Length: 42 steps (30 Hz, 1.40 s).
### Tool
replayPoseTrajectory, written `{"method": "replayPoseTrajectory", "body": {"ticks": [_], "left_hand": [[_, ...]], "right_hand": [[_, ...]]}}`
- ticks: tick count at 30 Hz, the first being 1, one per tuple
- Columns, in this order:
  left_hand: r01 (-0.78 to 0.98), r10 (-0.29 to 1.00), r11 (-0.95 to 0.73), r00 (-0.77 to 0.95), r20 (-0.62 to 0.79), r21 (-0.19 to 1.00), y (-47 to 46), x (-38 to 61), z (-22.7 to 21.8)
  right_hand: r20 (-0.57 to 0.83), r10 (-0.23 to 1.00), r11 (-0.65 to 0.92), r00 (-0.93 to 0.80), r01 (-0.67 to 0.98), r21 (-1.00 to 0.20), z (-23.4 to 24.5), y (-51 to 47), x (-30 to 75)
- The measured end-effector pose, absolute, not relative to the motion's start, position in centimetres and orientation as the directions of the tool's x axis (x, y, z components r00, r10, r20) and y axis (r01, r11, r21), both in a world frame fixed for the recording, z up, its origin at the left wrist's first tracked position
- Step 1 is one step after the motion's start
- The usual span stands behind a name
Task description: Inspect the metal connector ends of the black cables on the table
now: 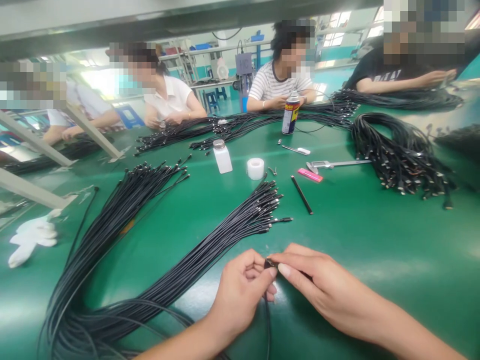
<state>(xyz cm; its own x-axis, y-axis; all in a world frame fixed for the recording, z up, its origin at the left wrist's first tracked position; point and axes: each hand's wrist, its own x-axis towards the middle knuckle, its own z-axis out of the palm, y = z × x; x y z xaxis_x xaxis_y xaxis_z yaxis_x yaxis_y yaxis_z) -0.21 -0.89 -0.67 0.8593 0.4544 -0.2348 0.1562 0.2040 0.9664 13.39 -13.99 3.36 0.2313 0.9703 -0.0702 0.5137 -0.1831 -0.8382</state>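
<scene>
My left hand and my right hand meet near the front edge of the green table. Both pinch the small connector end of one thin black cable, which hangs down between my wrists. Just beyond my hands lies a long bundle of black cables with metal plug tips pointing to the far right. A second bundle fans out on the left.
Mid-table stand a white bottle, a tape roll, a black pen, a pink item, a caliper and a spray can. More cable bundles lie right. Several people work across the table. White gloves lie left.
</scene>
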Motion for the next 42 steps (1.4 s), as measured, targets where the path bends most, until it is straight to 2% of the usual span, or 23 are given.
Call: {"method": "replayPoseTrajectory", "body": {"ticks": [22, 42], "left_hand": [[0.185, 0.492, 0.155, 0.837, -0.238, 0.97, -1.16, -0.15, -0.81], [0.223, 0.499, 0.084, 0.834, -0.235, 0.971, -1.38, -0.32, -0.62]], "right_hand": [[-0.046, 0.971, -0.184, 0.235, 0.608, -0.772, 4.32, -14.23, 13.18], [-0.048, 0.971, -0.184, 0.233, 0.611, -0.77, 4.24, -14.46, 13.32]]}}
